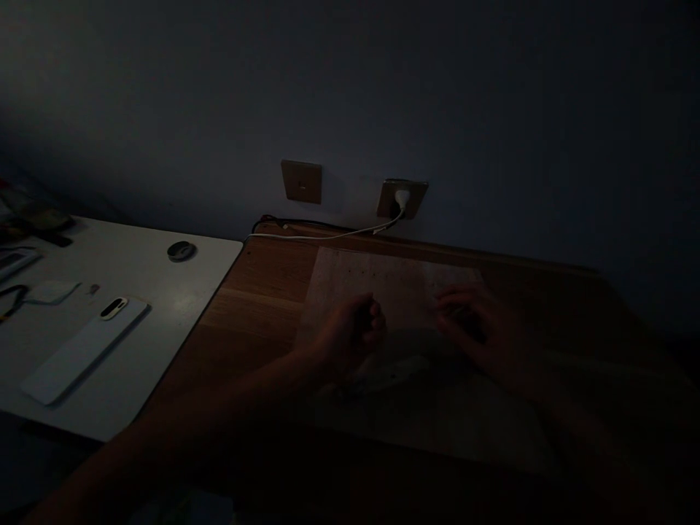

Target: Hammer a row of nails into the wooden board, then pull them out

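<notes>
The scene is very dark. My left hand (355, 327) is held over a pale sheet (394, 292) on the wooden table, its fingers curled closed; whatever they may hold is hidden. Across from it, my right hand (473, 321) hovers over the right part of the sheet, thumb and fingers bent toward each other in a pinch. I cannot make out anything between its fingertips. A pale, long object (391, 375) lies on the sheet below and between the two hands, too dim to name.
Left of the wooden table (246, 310) stands a white table (147, 273) with a phone (82, 357), a roll of tape (181, 251) and several small items. Behind, a white plug (402, 198) sits in a wall socket, its cable (322, 237) running along the table's back edge.
</notes>
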`<state>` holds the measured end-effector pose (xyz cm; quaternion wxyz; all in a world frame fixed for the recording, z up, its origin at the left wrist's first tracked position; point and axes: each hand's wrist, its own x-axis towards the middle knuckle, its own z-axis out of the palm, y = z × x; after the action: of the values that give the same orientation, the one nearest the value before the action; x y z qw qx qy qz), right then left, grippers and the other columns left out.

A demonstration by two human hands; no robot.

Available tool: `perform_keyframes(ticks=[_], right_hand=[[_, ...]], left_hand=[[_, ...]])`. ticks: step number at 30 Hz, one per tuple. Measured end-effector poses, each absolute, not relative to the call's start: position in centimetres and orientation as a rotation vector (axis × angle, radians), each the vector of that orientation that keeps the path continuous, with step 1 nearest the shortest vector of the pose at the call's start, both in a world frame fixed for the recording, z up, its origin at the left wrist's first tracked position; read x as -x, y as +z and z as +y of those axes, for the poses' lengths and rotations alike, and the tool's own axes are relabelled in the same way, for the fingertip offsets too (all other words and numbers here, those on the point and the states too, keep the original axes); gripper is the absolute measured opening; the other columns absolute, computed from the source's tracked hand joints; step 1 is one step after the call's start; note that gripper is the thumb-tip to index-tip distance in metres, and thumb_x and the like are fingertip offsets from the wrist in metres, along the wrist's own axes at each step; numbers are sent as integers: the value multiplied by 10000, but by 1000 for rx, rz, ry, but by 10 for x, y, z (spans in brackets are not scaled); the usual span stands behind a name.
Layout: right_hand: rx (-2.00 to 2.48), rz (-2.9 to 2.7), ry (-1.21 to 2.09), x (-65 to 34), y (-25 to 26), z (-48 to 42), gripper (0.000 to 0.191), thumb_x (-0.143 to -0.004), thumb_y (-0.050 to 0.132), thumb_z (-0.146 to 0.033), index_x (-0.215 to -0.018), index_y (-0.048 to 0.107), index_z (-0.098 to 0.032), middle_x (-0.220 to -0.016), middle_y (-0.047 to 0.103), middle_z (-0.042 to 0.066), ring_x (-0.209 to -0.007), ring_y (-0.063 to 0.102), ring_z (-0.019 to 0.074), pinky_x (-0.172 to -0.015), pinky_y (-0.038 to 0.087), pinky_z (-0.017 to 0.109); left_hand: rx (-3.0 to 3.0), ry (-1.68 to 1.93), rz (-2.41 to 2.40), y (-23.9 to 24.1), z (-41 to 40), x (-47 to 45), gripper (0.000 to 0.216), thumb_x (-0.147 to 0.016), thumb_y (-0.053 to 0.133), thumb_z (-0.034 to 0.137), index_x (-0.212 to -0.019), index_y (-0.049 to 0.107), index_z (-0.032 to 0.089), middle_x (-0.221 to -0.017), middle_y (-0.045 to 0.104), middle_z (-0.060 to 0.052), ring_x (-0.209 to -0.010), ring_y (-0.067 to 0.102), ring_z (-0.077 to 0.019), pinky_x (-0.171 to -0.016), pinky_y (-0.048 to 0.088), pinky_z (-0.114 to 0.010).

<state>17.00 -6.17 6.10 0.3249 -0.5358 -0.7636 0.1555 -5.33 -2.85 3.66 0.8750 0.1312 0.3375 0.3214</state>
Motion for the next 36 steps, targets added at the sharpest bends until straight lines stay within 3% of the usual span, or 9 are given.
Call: perform_keyframes(ticks=[9,16,22,25,30,33,36], right_hand=[[1439,-1903,437,-183,42,-89,64,-939,597,-257,-967,648,-283,-1054,673,69,-973,677,235,-830,559,409],[1472,-1795,355,-188,42,-106,101,-928,598,-218,-931,652,-303,-1009,691,49,-960,691,238,-838,566,414],[1483,-1723,303,-201,35,-116,60,-920,628,-248,-922,668,-292,-964,697,17,-900,691,208,-772,563,347],[1508,-1698,318,-204,31,-122,59,-920,627,-252,-913,673,-288,-970,698,10,-906,689,198,-792,557,335],[1558,-1585,285,-206,29,-131,54,-910,621,-287,-898,673,-281,-969,702,21,-912,686,209,-810,551,358],[1655,-1462,276,-211,30,-135,93,-879,636,-364,-886,666,-276,-973,705,34,-946,684,241,-838,547,405],[1832,-1310,238,-223,29,-140,214,-827,623,-465,-888,663,-264,-1025,709,73,-1018,672,297,-923,521,500]], left_hand=[[-588,754,763,36,-2,35,417,-947,429,223,-541,338,201,-492,241,73,-391,187,-57,-386,129,-210],[-1179,747,1000,21,8,2,375,-902,534,326,-569,417,199,-525,346,52,-459,292,-78,-455,196,-243],[-1522,734,1025,8,21,-8,438,-937,457,445,-579,394,200,-562,340,46,-526,329,-98,-535,237,-259],[-1648,722,1014,7,21,-7,477,-963,398,487,-592,449,193,-584,418,26,-574,418,-120,-573,312,-266],[-1723,725,925,16,17,7,524,-1010,333,509,-834,681,159,-866,710,-61,-854,643,-190,-812,493,-307],[-1749,771,841,22,14,28,535,-1044,318,507,-1015,720,155,-1097,745,-91,-1048,672,-217,-973,495,-355],[-1858,795,870,22,6,64,468,-1055,362,489,-1147,690,168,-1180,728,-96,-1121,667,-219,-1005,509,-365]])
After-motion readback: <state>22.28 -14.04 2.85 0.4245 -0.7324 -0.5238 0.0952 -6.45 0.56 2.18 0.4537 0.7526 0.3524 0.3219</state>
